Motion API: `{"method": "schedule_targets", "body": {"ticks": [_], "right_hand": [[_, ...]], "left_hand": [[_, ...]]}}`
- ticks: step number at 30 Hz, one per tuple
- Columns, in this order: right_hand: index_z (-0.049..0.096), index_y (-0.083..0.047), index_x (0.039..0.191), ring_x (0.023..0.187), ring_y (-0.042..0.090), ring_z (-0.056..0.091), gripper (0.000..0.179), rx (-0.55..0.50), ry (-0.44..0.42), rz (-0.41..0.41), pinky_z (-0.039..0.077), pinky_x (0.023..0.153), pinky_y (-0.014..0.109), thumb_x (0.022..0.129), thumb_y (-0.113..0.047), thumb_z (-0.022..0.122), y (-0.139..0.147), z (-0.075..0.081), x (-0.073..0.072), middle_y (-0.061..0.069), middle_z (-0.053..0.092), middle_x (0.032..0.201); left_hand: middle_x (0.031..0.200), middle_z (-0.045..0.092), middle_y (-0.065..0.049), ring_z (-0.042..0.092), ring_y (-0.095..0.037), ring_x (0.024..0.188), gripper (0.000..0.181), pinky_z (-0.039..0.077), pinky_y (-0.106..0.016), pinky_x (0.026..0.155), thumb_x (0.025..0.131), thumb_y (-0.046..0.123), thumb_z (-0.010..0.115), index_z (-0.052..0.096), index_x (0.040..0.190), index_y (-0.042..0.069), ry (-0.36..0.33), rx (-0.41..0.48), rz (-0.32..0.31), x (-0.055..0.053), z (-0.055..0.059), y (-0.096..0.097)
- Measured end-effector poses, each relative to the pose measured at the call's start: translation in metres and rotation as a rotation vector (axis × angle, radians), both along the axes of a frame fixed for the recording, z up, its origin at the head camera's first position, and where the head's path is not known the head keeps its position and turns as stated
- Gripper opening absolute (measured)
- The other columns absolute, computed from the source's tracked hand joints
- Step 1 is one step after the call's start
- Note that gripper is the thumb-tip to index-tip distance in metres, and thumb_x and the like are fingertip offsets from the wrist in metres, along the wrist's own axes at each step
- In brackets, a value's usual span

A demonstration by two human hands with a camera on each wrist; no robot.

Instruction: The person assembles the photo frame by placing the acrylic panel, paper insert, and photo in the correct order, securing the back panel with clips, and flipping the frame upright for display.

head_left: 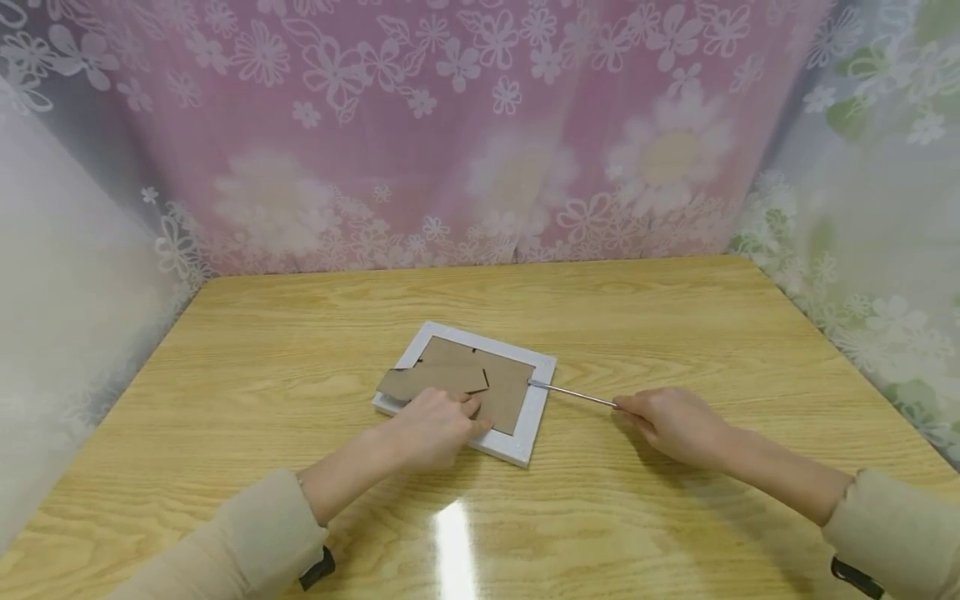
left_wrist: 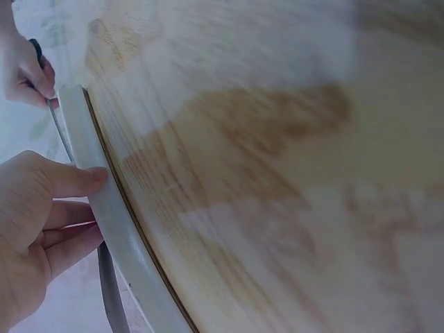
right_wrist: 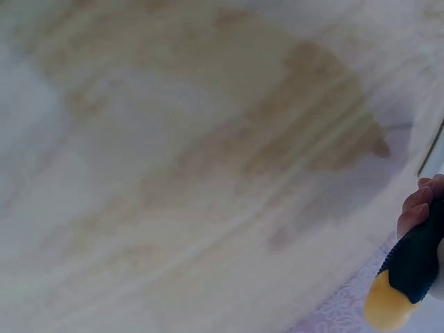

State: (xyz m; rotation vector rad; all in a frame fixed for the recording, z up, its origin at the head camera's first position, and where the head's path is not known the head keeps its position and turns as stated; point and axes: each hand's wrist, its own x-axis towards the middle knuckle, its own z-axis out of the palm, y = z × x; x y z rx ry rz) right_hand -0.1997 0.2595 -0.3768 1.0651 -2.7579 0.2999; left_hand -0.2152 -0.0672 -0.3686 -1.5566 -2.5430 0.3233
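Observation:
A white picture frame (head_left: pixel 543 387) lies face down on the table, its brown backing board (head_left: pixel 510 400) upward and a flat stand flap (head_left: pixel 420 382) angled over its left part. My left hand (head_left: pixel 435 429) holds the near side of the frame; in the left wrist view the thumb (left_wrist: pixel 94 179) lies on the white edge, the other fingers bent over the back. From the right, my right hand (head_left: pixel 678 425) grips a screwdriver (head_left: pixel 577 394) by its dark handle with a yellow end (right_wrist: pixel 390 302). The blade tip meets a small tab at the backing's right edge.
The wood-grain table (head_left: pixel 300 333) extends around the frame on all sides. Behind it hangs a pink flowered curtain (head_left: pixel 450 150), with pale flowered cloth (head_left: pixel 885 250) along the right side.

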Motion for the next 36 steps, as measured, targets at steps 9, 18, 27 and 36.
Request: {"method": "schedule_targets", "body": {"ticks": [9,18,27,36], "right_hand": [[0.062,-0.002,0.091,0.057,0.013,0.06,0.017,0.119,-0.005,0.043,0.045,0.045,0.019,0.077,0.006,0.068,-0.005,0.013,-0.003,0.006,0.065,0.076],[0.062,0.001,0.091,0.049,0.01,0.053,0.01,0.234,0.016,0.047,0.04,0.041,0.017,0.081,0.002,0.065,-0.011,0.026,-0.006,0.007,0.062,0.069],[0.06,0.001,0.086,0.044,0.008,0.045,0.008,0.323,0.015,0.063,0.037,0.04,0.016,0.08,0.004,0.064,-0.014,0.037,-0.009,0.005,0.058,0.064],[0.056,-0.003,0.077,0.044,0.006,0.028,0.013,0.462,-0.06,0.076,0.023,0.042,0.017,0.081,0.009,0.059,-0.027,0.063,-0.016,0.0,0.05,0.059]], "left_hand": [[0.111,0.064,-0.013,0.066,-0.019,0.083,0.04,0.027,-0.014,0.038,0.077,0.008,0.064,0.066,0.116,0.017,0.021,-0.034,0.0,0.0,0.003,-0.001],[0.107,0.066,-0.011,0.061,-0.012,0.065,0.038,0.026,-0.015,0.038,0.076,0.008,0.065,0.067,0.113,0.017,0.04,-0.041,-0.017,0.0,0.004,-0.001],[0.1,0.067,-0.009,0.054,-0.009,0.058,0.04,0.028,-0.015,0.038,0.073,0.007,0.065,0.067,0.112,0.017,0.033,-0.052,-0.025,-0.001,0.004,0.0],[0.104,0.067,-0.01,0.05,-0.008,0.053,0.041,0.027,-0.016,0.038,0.074,0.005,0.063,0.067,0.113,0.017,0.037,-0.067,-0.021,-0.002,0.004,0.001]]}}
